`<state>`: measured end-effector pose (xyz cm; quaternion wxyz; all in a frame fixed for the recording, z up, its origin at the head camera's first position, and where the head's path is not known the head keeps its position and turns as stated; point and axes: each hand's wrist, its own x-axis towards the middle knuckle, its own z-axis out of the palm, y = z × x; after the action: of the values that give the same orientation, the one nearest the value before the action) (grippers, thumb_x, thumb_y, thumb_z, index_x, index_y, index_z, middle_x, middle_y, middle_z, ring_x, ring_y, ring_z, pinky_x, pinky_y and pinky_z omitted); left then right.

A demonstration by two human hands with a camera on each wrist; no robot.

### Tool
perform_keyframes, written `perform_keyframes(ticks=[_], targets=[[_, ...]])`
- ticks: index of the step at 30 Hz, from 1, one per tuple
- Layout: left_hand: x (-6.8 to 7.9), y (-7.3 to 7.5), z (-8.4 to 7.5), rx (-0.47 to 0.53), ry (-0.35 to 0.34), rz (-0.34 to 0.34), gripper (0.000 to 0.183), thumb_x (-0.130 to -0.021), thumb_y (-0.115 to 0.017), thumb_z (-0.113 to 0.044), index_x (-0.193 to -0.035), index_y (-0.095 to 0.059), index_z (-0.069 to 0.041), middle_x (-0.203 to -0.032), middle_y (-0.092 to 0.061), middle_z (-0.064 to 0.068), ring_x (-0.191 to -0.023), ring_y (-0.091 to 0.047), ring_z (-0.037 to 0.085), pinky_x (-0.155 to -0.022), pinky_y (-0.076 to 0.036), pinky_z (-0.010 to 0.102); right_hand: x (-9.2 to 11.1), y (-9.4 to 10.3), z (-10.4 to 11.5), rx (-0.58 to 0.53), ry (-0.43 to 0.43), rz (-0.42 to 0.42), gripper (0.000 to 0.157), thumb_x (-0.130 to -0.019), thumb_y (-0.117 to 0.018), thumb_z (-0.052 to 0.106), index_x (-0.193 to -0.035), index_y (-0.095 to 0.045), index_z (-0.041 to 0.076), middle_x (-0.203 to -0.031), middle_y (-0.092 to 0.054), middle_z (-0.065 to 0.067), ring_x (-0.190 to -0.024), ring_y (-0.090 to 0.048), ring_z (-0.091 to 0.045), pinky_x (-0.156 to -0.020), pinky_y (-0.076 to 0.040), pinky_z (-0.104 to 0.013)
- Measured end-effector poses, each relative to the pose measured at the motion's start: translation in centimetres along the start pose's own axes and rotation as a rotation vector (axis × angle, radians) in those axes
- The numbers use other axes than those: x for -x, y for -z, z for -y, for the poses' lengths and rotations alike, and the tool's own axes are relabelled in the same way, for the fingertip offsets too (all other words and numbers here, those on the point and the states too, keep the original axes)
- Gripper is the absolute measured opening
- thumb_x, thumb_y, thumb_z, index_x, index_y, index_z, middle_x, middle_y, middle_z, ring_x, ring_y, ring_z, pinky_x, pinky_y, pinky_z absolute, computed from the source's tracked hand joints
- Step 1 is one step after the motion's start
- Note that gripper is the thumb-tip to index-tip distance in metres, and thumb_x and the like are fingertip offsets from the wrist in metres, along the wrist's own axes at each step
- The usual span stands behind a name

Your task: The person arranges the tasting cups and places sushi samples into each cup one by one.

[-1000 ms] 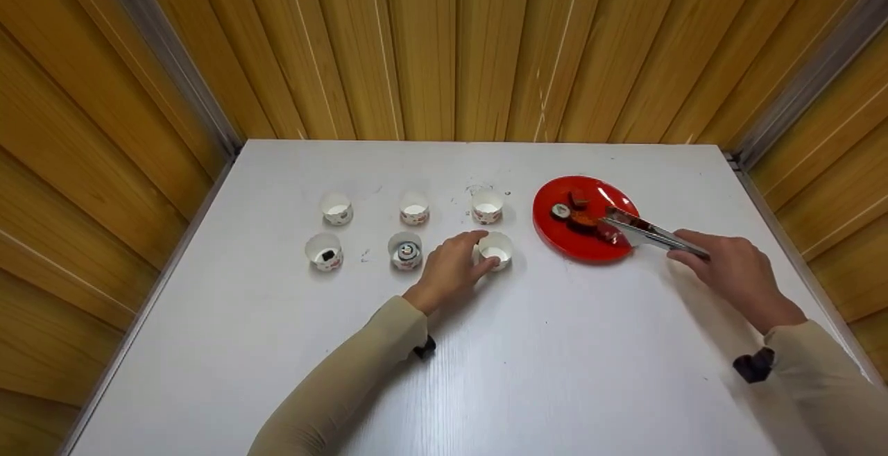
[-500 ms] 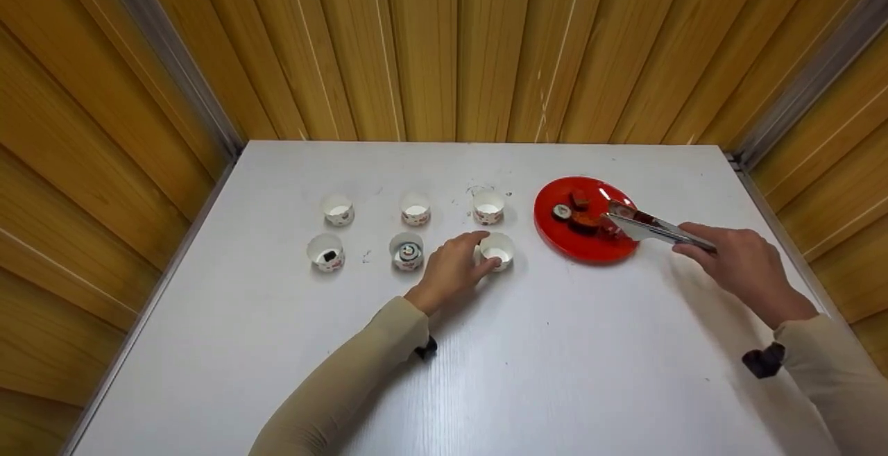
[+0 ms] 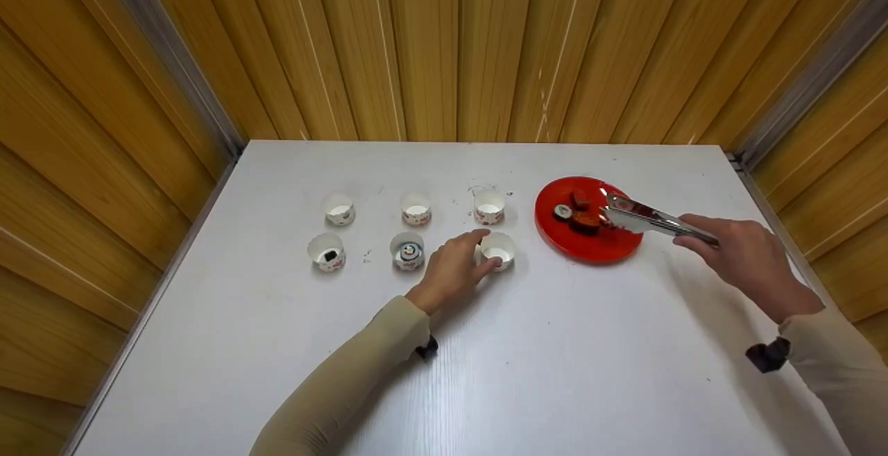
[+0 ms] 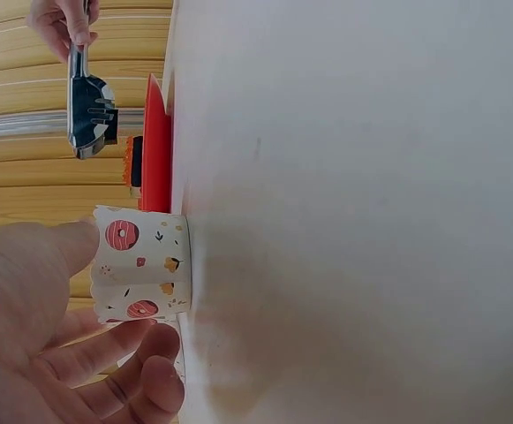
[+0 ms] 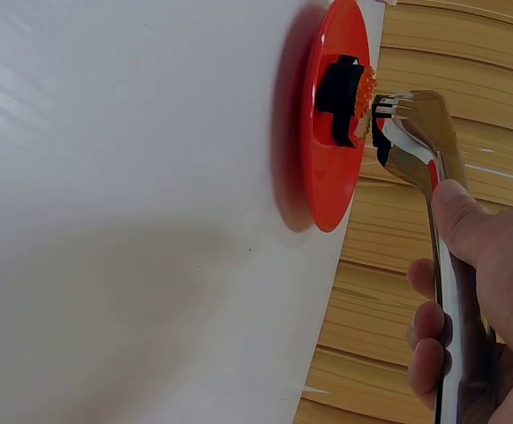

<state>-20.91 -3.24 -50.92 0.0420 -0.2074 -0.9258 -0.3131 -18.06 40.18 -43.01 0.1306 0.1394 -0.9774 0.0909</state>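
My left hand (image 3: 454, 268) holds a white paper baking cup (image 4: 146, 265) with printed doughnuts between thumb and fingers; it stands upright on the table. My right hand (image 3: 749, 265) grips metal tongs (image 3: 655, 220), their tips over the right side of a red plate (image 3: 576, 253). A dark piece (image 5: 381, 146) shows between the tong tips, mostly hidden by the metal. On the plate lie a sushi piece topped with orange roe (image 3: 584, 223), a small round sushi roll (image 3: 562, 212) and a reddish-brown piece (image 3: 580, 198).
Three more paper cups stand in a back row, among them the back right cup (image 3: 489, 216). In the front row, the left cup (image 3: 318, 246) has a small black piece inside, and the middle cup (image 3: 397, 244) holds a round piece with a face. Wood-patterned walls (image 3: 430, 46) enclose the white table (image 3: 444, 386).
My right hand has moved slightly right and away from me, and the tongs have risen from the plate's right side. My left hand stays at the cup.
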Motion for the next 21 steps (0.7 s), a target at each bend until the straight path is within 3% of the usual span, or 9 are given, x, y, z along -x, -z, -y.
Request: perform_keyframes(ticks=[21], targets=[[-0.1,0.0,0.1,0.002,0.013,0.002,0.053,-0.096,-0.073,-0.040,-0.137,-0.064,-0.008,-0.123,-0.072,0.010,-0.113,-0.068,0.026,-0.091,-0.055,0.044,-1.5,0.9,2.8,-0.015,0.044,-0.014,0.036,-0.092,-0.079,0.026,-0.125,-0.072,0.016,-0.072,-0.065,-0.001,-0.058,-0.045,-0.019,-0.047,-0.032,-0.031]])
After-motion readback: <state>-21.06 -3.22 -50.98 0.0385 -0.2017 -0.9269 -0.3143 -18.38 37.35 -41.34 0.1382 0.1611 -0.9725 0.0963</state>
